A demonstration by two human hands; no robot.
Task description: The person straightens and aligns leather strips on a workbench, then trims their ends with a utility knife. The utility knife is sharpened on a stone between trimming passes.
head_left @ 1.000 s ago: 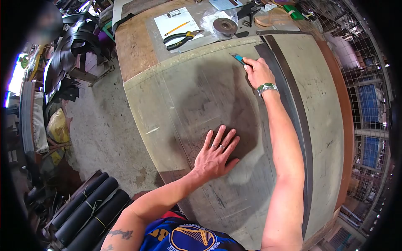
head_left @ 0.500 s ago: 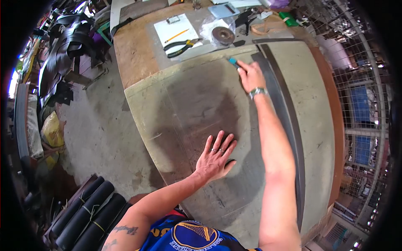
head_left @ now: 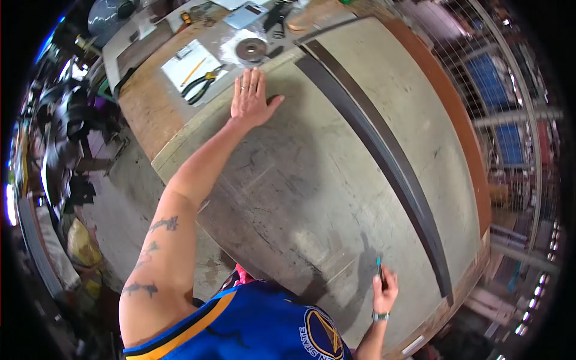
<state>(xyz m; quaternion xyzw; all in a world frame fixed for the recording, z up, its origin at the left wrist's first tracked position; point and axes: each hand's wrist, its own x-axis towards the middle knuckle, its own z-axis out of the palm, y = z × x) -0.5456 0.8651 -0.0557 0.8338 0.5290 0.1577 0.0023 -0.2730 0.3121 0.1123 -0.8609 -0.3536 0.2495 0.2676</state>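
My left hand [head_left: 252, 103] rests palm down at the far edge of the work table [head_left: 288, 198], fingers stretched out and holding nothing. Close to its fingertips lie pliers [head_left: 201, 87] with black and yellow handles and a round grinding disc [head_left: 251, 50] on clear plastic. Low on the right, my right hand [head_left: 386, 289] is closed around a slim teal-tipped tool [head_left: 378, 264], its tip pointing away from me. What kind of tool it is I cannot tell. Right of that hand, a long dark strip [head_left: 366, 129] runs down the table beside a second dark strip [head_left: 343, 81].
Beyond the table's far edge are a white paper [head_left: 191, 63] with a pencil [head_left: 193, 71] on it and a light blue flat item [head_left: 245, 15]. A wire mesh fence [head_left: 456, 60] stands along the right. Dark material [head_left: 66, 132] is piled on the left.
My left hand has moved from mid-table to the far edge. My right hand has come from the far end back toward me, still holding the tool. The view has shifted.
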